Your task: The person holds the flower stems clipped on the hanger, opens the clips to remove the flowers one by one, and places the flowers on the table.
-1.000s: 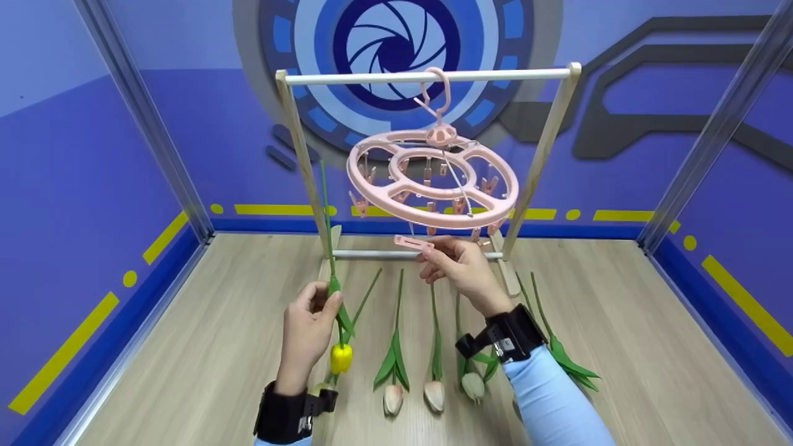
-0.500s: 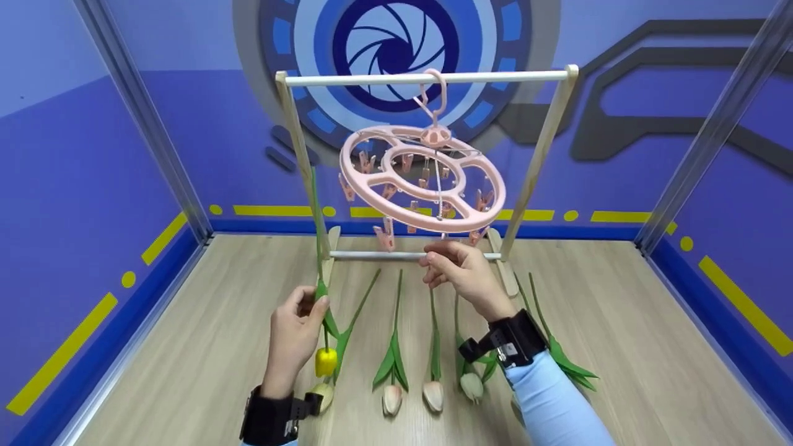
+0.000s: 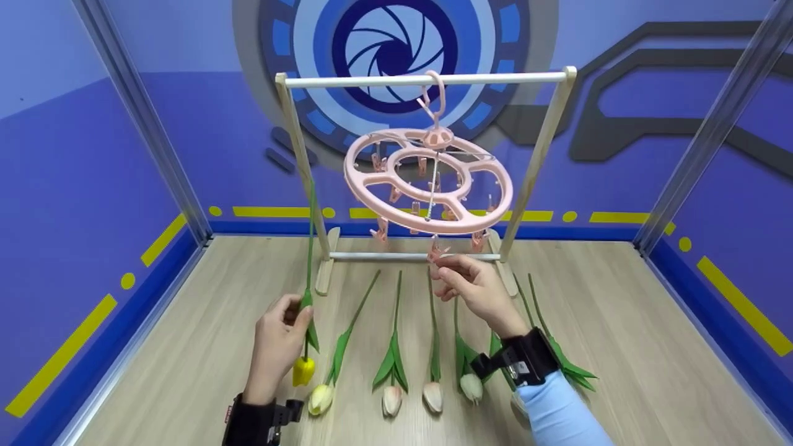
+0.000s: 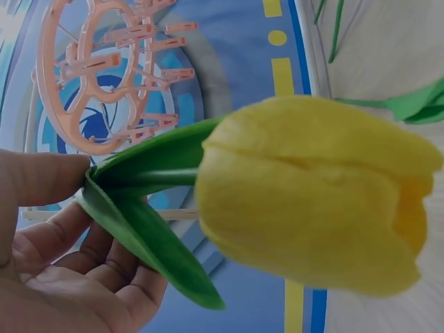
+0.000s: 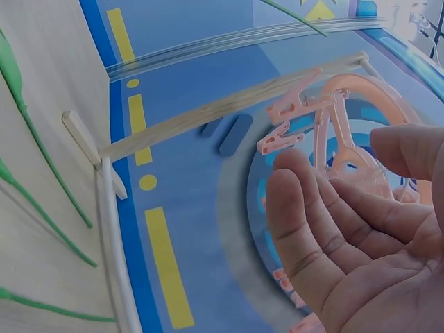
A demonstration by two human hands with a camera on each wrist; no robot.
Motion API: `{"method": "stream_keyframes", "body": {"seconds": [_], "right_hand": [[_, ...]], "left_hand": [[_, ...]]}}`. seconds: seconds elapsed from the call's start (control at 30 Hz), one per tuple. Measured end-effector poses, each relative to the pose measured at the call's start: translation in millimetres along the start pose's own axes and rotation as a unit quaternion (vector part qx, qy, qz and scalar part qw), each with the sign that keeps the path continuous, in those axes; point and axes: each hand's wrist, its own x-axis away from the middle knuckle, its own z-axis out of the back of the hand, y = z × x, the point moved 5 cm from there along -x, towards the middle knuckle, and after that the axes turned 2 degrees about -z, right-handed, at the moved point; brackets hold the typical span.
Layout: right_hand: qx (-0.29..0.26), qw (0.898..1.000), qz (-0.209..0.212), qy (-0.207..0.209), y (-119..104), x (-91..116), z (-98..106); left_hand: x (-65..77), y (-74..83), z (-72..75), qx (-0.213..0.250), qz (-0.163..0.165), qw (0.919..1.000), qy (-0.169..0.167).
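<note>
My left hand (image 3: 276, 337) pinches a yellow tulip (image 3: 303, 370) where its leaves meet the stem, between thumb and fingers. The flower hangs head down, its long green stem pointing up. In the left wrist view the yellow bloom (image 4: 312, 194) fills the middle. A round pink clip hanger (image 3: 354, 183) hangs tilted from a wooden rack's top bar. Just below its front rim, my right hand (image 3: 477, 294) is beside a dangling pink clip (image 3: 436, 249). In the right wrist view its thumb (image 5: 402, 149) stands apart from the loosely bent fingers, with nothing pinched between them.
Several tulips lie in a row on the wooden table (image 3: 186, 347), among them a pale yellow tulip (image 3: 321, 399) and a pinkish tulip (image 3: 391, 401). The wooden rack (image 3: 545, 142) stands behind them, before blue panel walls.
My left hand has moved left and down with the tulip. My right hand, which held a pink clip, has let it go and sunk slightly. The hanger has turned and swung.
</note>
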Motion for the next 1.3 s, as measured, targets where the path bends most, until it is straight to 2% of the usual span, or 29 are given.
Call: {"method": "stream_keyframes", "body": {"seconds": [0.27, 0.6, 1.03, 1.3], "right_hand": [[0.009, 0.999, -0.014, 0.03, 14, 18, 8], [0.015, 0.998, -0.036, 0.052, 32, 37, 8], [0.034, 0.997, -0.002, 0.072, 48, 56, 3], [0.062, 0.995, -0.004, 0.076, 51, 61, -2]], "left_hand": [[-1.3, -10.1, 0.3, -0.035, -0.003, 0.9992, -0.018], [-1.9, -22.7, -4.7, -0.05, 0.03, 0.997, -0.051], [-1.2, -33.6, -12.4, -0.07, 0.063, 0.9921, -0.083], [-0.6, -41.0, -17.6, -0.074, 0.059, 0.9919, -0.084]]}}
